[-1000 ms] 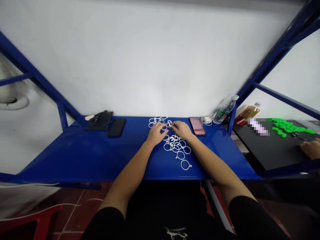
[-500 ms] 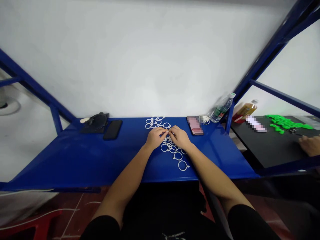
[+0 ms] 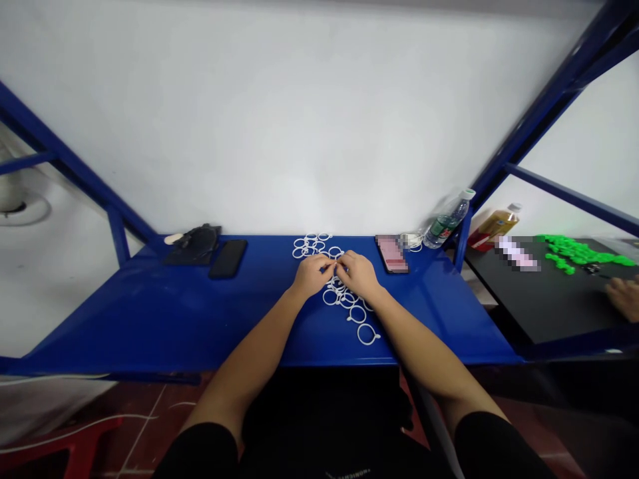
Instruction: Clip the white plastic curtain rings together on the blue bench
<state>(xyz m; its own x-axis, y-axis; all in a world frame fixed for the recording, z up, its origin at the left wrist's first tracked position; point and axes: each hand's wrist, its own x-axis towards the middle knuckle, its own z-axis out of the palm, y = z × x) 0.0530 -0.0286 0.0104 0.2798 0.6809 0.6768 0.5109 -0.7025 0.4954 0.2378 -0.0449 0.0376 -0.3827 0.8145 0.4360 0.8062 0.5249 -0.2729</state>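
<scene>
My left hand [image 3: 312, 274] and my right hand [image 3: 357, 273] meet over the middle of the blue table, fingertips pinched together. Between them is a small white piece, apparently part of a white plastic curtain ring, mostly hidden by the fingers. Behind my hands lies a cluster of white curtain rings [image 3: 300, 253], each a thin hoop with a small eyelet. More rings spread from beneath my hands toward the table's front edge, the nearest being a single ring [image 3: 358, 337] by my right forearm. Some of this front group is covered by my right hand.
A black phone [image 3: 228, 259] and a dark folded bag [image 3: 194, 246] lie left on the blue table [image 3: 164, 319]. At right are a lit phone [image 3: 392, 254], a white cable [image 3: 413, 241] and a water bottle [image 3: 449, 219]. A co-worker's hand [image 3: 624, 297] is near green pieces [image 3: 574, 249] on a black table.
The view has shifted slightly. My hands stay pinched together in the same place, with only small finger movement. The rings on the table lie as before. The co-worker's hand has shifted slightly.
</scene>
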